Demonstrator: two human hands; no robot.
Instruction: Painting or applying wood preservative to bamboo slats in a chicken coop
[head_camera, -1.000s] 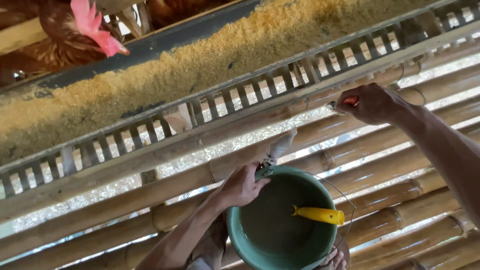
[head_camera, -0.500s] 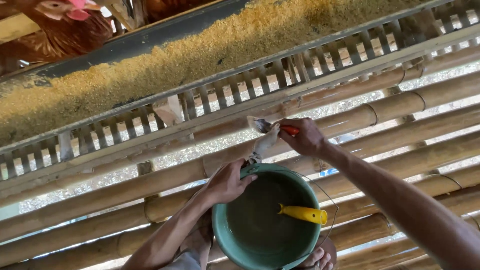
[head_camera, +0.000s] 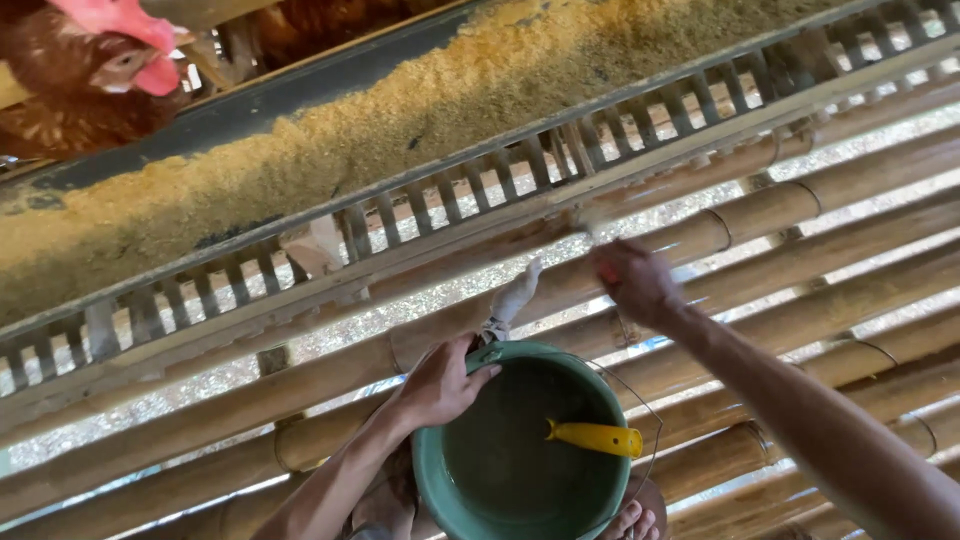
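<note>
The left hand (head_camera: 440, 385) grips the rim of a green plastic bucket (head_camera: 520, 450), thumb over the near edge and fingers curled on the outside, and holds it just below the bamboo poles (head_camera: 700, 230) that run slantwise across the view. A pale rag (head_camera: 515, 300) is tied where the wire bail (head_camera: 640, 400) meets the rim, just above that hand, and it sticks up against the poles. Inside the bucket a yellow handle (head_camera: 595, 438) of some scoop or tool lies across the right side of the dark interior; its working end is hidden.

The right hand (head_camera: 632, 280) is raised to the upper poles, right of the rag and above the bucket's far rim. It is blurred, closed around something small with a bit of red (head_camera: 608, 272) showing at the fingers; what that thing is cannot be told. The forearm runs from it down to the lower right corner of the view.

Above the poles runs a long feed trough (head_camera: 300, 95) filled with yellow-brown crumbly feed (head_camera: 400, 130), fronted by a slatted grey rail (head_camera: 450, 200). At the upper left corner a brown hen (head_camera: 90, 85) with a red comb leans toward the feed from behind the trough. Between the poles and the slats, bright patches of ground show through. At the bottom edge, beneath the bucket, the toes of a bare foot (head_camera: 635, 522) are visible.
</note>
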